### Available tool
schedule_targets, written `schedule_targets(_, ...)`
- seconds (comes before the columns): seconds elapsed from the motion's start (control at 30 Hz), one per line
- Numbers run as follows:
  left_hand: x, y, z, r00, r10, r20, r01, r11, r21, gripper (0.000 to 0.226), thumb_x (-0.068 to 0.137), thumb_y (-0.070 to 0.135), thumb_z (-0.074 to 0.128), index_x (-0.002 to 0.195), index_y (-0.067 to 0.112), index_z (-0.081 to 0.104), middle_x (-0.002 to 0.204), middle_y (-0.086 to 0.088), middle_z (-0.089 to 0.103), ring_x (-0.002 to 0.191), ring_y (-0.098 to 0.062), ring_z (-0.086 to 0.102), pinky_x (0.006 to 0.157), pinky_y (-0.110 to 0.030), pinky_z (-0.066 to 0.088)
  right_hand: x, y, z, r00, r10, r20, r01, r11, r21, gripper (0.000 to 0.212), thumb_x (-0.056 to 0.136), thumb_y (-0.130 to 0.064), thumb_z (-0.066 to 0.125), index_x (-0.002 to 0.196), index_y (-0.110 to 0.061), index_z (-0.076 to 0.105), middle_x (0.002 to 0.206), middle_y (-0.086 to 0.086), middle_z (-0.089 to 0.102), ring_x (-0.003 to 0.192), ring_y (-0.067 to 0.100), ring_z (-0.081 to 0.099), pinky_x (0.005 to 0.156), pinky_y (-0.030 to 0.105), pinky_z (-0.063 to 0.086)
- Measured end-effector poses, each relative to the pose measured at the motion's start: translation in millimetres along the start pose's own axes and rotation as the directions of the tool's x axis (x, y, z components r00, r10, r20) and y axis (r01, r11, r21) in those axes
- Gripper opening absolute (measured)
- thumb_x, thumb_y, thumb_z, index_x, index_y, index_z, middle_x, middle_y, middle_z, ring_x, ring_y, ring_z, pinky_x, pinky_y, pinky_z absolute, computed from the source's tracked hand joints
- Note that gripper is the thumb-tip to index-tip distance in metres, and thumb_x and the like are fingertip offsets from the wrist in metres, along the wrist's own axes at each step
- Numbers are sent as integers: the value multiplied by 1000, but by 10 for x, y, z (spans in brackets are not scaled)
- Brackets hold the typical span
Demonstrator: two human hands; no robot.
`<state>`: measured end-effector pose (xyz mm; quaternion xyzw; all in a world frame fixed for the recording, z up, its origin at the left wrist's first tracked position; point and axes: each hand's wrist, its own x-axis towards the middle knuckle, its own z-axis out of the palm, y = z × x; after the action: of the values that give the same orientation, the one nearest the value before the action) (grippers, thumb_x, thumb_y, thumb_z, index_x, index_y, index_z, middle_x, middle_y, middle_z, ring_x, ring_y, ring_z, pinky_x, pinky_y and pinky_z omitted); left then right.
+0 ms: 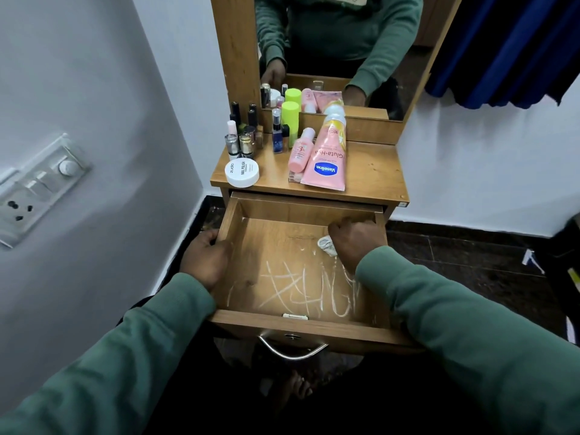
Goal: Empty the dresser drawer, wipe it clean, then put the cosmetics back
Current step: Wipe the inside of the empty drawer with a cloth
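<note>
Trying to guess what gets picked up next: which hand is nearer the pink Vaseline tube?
Right. The right hand grips a cloth inside the drawer, directly in front of the Vaseline tube; the left hand holds the drawer's left wall, farther off.

A white switchboard [37,189] with a round dial and a three-pin socket is fixed to the pale wall [94,73] at left. A dark blue curtain [508,48] hangs at upper right. Dark glossy floor tiles [455,255] lie below it. A wood-framed mirror [405,76] stands behind.
</note>
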<state>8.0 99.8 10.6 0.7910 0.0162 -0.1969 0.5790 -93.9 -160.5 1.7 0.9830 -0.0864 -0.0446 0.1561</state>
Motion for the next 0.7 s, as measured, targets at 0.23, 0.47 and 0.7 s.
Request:
schedule_targets(0.23, 99, -19, -41, 989, -145, -40, 132, 966, -222, 31, 76, 29, 48, 83, 15, 75, 97, -24, 71, 99, -47, 66, 100, -66, 50, 27, -101, 30, 979, 182, 87, -200, 938, 283, 22, 97, -11, 53, 114, -13, 66, 114, 13, 66, 97, 30, 66, 80, 40, 56)
schedule_targets(0.47, 93, -37, -79, 956, -292, 27, 280, 881, -382, 61, 92, 61, 41, 107, 17, 81, 103, -20, 78, 100, -41, 73, 94, -65, 54, 355, -538, -119, 978, 198, 60, -199, 822, 533, 26, 91, -8, 61, 111, -18, 74, 112, 9, 70, 99, 30, 66, 83, 37, 55)
schedule_targets(0.7, 20, 47, -66, 945, -326, 23, 292, 811, -508, 89, 88, 85, 29, 116, 12, 74, 103, -19, 78, 93, -35, 77, 86, -58, 61, 708, -999, -207, 987, 160, -20, -121, 821, 557, 30, 88, 0, 56, 110, -11, 73, 117, 12, 66, 107, 33, 64, 87, 36, 53)
